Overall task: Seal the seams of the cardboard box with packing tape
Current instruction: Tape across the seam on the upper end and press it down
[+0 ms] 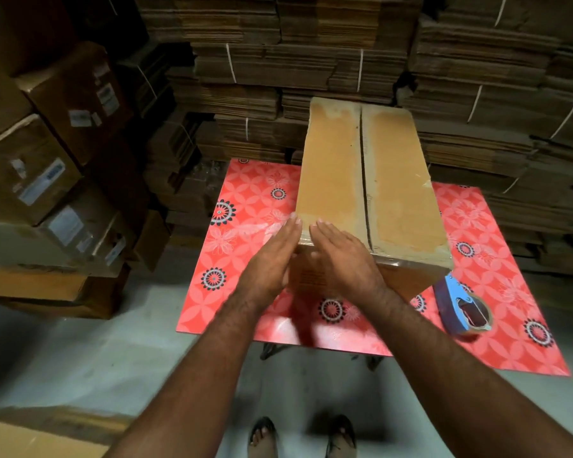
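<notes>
Head view | cardboard box (371,180) stands on red flowered table (245,259), top flaps closed with centre seam showing | left hand (272,256) and right hand (341,256) lie flat-fingered at box's near left corner (gripping nothing) | blue tape dispenser (460,305) on table, right of box

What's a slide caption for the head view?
Both hands flat on cardboard box corner; tape dispenser idle on red table.
</notes>
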Available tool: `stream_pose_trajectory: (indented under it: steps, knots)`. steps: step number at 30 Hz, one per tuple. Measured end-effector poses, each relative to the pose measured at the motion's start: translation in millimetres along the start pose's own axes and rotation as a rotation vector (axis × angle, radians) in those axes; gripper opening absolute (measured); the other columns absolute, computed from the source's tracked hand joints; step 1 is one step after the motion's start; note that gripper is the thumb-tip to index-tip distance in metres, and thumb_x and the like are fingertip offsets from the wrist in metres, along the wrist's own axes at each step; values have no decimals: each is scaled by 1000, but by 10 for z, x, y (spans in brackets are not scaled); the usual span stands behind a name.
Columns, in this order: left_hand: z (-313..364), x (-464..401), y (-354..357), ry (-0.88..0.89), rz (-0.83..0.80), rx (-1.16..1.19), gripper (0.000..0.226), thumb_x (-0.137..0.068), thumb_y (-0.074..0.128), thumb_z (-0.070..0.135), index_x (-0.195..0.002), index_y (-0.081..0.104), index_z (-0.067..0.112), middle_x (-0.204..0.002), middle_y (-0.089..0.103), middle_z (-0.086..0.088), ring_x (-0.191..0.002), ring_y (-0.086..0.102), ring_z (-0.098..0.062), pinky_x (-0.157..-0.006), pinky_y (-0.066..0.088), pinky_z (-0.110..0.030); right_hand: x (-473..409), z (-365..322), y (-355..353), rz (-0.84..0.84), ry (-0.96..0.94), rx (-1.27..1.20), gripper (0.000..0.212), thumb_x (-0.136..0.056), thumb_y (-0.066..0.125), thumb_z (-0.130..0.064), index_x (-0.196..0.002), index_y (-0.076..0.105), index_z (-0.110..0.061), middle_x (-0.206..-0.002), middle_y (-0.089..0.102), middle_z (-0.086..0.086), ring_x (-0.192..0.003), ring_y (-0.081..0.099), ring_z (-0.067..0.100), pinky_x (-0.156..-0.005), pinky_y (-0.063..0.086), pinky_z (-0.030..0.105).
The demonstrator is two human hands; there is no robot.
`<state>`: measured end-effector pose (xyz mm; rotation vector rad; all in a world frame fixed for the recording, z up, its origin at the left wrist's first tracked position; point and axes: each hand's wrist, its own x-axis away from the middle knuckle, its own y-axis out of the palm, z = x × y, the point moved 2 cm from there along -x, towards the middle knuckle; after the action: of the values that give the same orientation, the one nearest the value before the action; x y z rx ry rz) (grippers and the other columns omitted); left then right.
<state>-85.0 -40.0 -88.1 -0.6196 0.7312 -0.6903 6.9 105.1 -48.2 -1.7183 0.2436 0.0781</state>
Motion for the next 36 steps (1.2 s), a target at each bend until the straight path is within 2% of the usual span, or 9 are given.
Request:
stream_pose_trajectory:
  steps: [5,10,15,19,24,28,31,34,36]
  knots:
    - [298,26,-6,-360,145,390,74,-84,44,10,-155,26,5,-163,24,-8,-151,23,-17,-122,23,-38,-67,-27,13,29,105,-31,51,-102,39,-37,-138,54,-5,-143,55,15,-136,48,28,-109,40,41]
    - [376,101,191,-510,3,507,93,-77,45,24,-160,2,29,-167,13,6,-147,31,-16,-115,35,-41,-58,-13,104,-45,78,73,55,-98,35,-37,-138,53,-4,-142,56,16,-134,51,29,-105,43,41]
    - [396,234,92,-617,208,783,75,-82,41,24,-156,30,19,-155,32,17,-137,34,14,-120,30,-32,-90,-45,31,-28,108,-23,55,-104,34,-39,-146,45,-5,-152,45,15,-143,39,27,-116,33,41]
    - [690,152,6,-694,438,882,62,-89,36,32,-148,45,15,-149,46,13,-137,41,4,-118,32,-29,-104,-93,89,-16,137,-27,59,-103,28,-39,-141,51,-2,-147,50,19,-140,44,30,-112,37,42]
    - [884,2,107,-758,332,668,72,-89,31,46,-157,28,20,-162,31,2,-147,29,-10,-122,23,-36,-114,-69,101,-45,126,-34,68,-95,22,-39,-141,51,2,-147,49,21,-139,45,33,-112,39,44]
    - [832,-145,221,-937,497,959,66,-97,40,55,-155,33,24,-156,40,4,-136,42,-4,-117,31,-30,-118,-39,115,-63,109,-11,59,-97,36,-33,-143,48,1,-149,47,20,-140,44,31,-111,40,45]
    - [767,-181,233,-968,523,1109,69,-94,41,71,-134,64,19,-129,64,17,-118,57,6,-105,43,-21,-125,8,131,-67,77,33,51,-100,53,-26,-142,47,2,-147,49,22,-139,44,33,-110,41,46]
    - [760,-113,118,-909,417,1188,76,-108,22,43,-59,79,33,-72,69,31,-73,60,23,-68,40,3,-118,-16,94,-65,81,20,49,-103,39,-28,-142,46,1,-147,48,23,-140,43,34,-111,40,47]
    - [644,-90,149,-860,462,1137,60,-108,20,41,-116,75,19,-125,68,13,-116,55,11,-93,36,-2,-108,-24,89,-56,76,5,52,-103,32,-30,-142,46,2,-147,48,23,-139,44,35,-111,40,48]
